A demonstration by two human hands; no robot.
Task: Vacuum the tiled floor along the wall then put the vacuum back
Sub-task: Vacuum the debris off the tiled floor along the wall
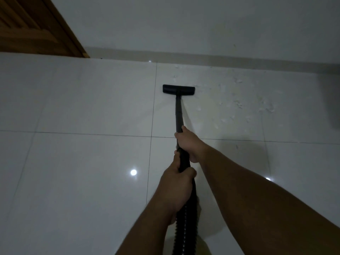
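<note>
The vacuum's flat black floor head [178,89] sits on the tiled floor [82,162] just above the middle of the frame, a short way short of the pale skirting [220,56] at the foot of the wall [202,24], its broad side roughly parallel to that wall. From it the rigid black wand [178,111] runs almost straight down the frame toward the person, so its long axis points at the wall and the head lies directly ahead of both hands. The right hand [187,142] is the nearer to the head, fingers wrapped round the wand; the left hand [176,183] grips lower, at the thick cuff where the ribbed, flexible hose [185,227] begins and trails off the bottom edge. Pale flecks of debris [239,103] lie scattered to the right of the head, so a sweep rightward along the wall looks likely. The tiles are large, glossy and white with thin dark joints; a wooden door [36,28] fills the upper left
</note>
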